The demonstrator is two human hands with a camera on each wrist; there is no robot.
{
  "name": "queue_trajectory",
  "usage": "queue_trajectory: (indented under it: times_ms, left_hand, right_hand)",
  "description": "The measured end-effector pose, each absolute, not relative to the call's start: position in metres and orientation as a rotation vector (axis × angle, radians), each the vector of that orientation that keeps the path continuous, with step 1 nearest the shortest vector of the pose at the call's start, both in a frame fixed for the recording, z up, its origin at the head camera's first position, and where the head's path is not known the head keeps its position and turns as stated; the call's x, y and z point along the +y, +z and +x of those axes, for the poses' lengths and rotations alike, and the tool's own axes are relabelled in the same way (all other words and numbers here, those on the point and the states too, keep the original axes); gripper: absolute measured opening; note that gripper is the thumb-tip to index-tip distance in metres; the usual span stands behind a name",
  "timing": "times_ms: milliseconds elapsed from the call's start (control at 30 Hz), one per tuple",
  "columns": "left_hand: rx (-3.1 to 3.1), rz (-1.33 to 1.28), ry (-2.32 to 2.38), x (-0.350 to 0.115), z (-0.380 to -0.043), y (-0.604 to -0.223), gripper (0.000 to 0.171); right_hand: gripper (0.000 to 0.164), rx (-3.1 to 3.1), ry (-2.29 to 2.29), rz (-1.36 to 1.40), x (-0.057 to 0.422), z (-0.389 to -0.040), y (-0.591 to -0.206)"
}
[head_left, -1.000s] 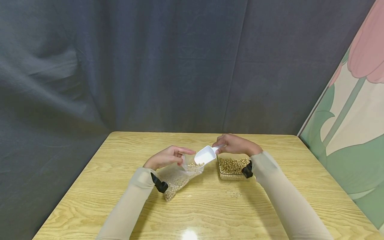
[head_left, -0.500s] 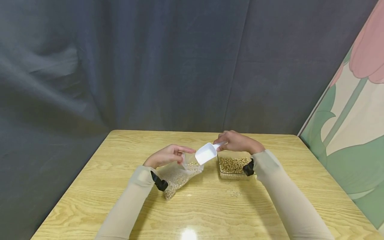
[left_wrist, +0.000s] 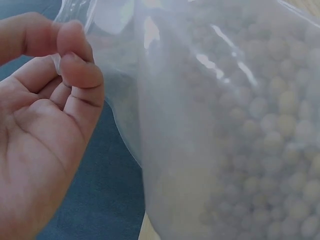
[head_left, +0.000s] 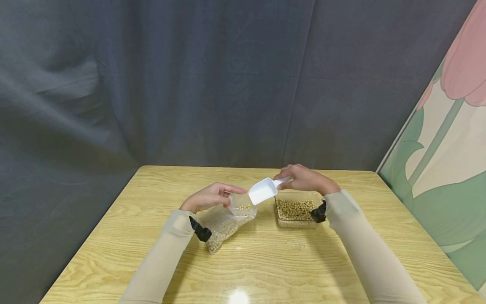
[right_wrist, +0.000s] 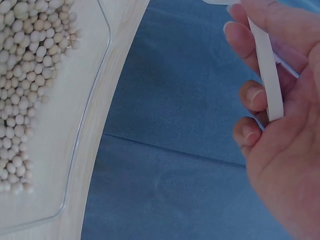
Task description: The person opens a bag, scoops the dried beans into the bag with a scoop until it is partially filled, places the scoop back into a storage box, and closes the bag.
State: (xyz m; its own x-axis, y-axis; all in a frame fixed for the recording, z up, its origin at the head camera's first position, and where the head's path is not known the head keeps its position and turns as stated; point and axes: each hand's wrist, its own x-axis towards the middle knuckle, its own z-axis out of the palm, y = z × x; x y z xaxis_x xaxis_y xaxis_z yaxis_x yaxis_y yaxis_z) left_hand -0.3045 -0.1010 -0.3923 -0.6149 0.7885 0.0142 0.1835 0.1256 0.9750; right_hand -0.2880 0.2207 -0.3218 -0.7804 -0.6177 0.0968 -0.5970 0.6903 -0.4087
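My left hand [head_left: 210, 196] pinches the rim of a clear plastic bag [head_left: 224, 223] partly filled with soybeans. In the left wrist view the fingertips press the film at the bag's mouth, and the beans [left_wrist: 270, 150] show through its cloudy side. The bag leans with its mouth toward the right. My right hand [head_left: 303, 178] grips the handle [right_wrist: 270, 75] of a white scoop [head_left: 263, 191], fingers curled round it. The scoop hangs tilted just above and right of the bag's mouth, and no beans show in it. Below the right hand stands a clear container [head_left: 296, 225] of soybeans.
The wooden table [head_left: 322, 270] ends at a dark curtain [head_left: 228, 84] behind and on the left. A wall with a tulip pattern [head_left: 448, 147] is on the right. Small pale marks [head_left: 296, 244] lie on the table in front of the container.
The last beans on the scoop's lip have left it. My right hand has drawn the scoop slightly up and right, away from the bag's mouth. The left hand stays nearly still.
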Motion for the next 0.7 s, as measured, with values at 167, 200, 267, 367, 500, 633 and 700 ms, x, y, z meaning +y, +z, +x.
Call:
queue_trajectory:
  times_ms: [167, 200, 267, 367, 500, 633, 700]
  left_hand:
    - [1.902, 0.950, 1.507, -0.104, -0.304, -0.388, 0.054]
    - [1.903, 0.955, 1.506, -0.104, -0.304, -0.387, 0.053]
    - [1.905, 0.965, 1.505, -0.105, -0.304, -0.385, 0.053]
    - [1.912, 0.968, 1.502, -0.107, -0.303, -0.384, 0.053]
    - [1.911, 0.960, 1.501, -0.107, -0.303, -0.384, 0.053]
    - [1.910, 0.953, 1.495, -0.107, -0.303, -0.384, 0.054]
    - [1.908, 0.952, 1.491, -0.106, -0.303, -0.385, 0.054]
  right_hand:
    - [0.036, 2.863, -0.674, -1.020, 0.228, -0.289, -0.323]
    - [0.036, 2.862, -0.684, -1.018, 0.230, -0.289, -0.323]
    - [0.036, 2.855, -0.702, -1.014, 0.233, -0.290, -0.324]
    - [0.036, 2.851, -0.722, -0.999, 0.238, -0.290, -0.324]
    - [0.036, 2.860, -0.733, -0.966, 0.247, -0.290, -0.325]
    - [0.035, 2.854, -0.759, -0.904, 0.257, -0.288, -0.327]
    - [0.035, 2.847, -0.775, -0.863, 0.263, -0.288, -0.328]
